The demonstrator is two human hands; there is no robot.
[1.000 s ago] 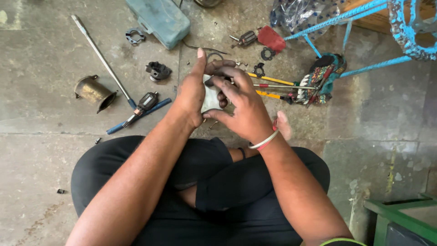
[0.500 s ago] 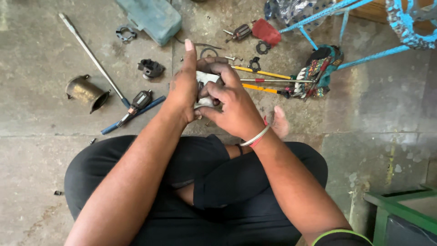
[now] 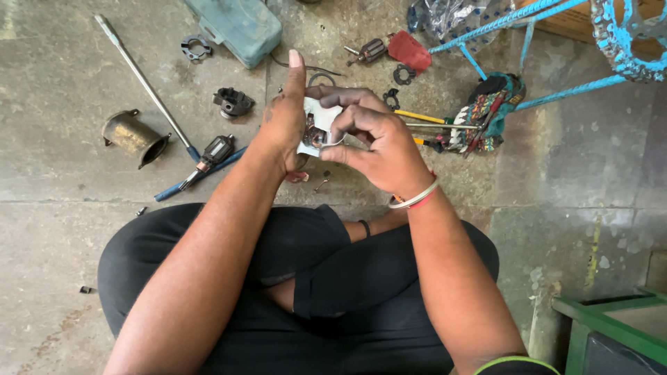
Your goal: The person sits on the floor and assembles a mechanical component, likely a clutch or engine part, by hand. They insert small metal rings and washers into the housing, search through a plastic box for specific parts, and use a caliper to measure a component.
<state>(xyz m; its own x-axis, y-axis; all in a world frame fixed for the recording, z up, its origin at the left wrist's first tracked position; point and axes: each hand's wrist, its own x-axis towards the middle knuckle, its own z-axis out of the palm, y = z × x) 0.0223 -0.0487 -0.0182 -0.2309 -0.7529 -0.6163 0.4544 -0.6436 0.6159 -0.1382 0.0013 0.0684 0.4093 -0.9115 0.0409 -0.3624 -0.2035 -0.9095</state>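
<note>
I sit cross-legged on the concrete floor (image 3: 55, 62), both hands raised over my knees; my left hand (image 3: 286, 125) cups a small white part (image 3: 316, 123) with dark metal innards, thumb pointing straight up, fingers closed behind it; my right hand (image 3: 379, 146) pinches the same part from the other side, fingertips bent in tight on its edge. A teal plastic case (image 3: 240, 26), rectangular, lies at the top just beyond my thumb; a crumpled clear plastic bag (image 3: 451, 15) sits top right by a flat red piece (image 3: 408, 50). Since half a second ago my hands have risen little, the part has turned so more of its white face shows, and the brass cylinder (image 3: 133, 137) lies unmoved at the left.
</note>
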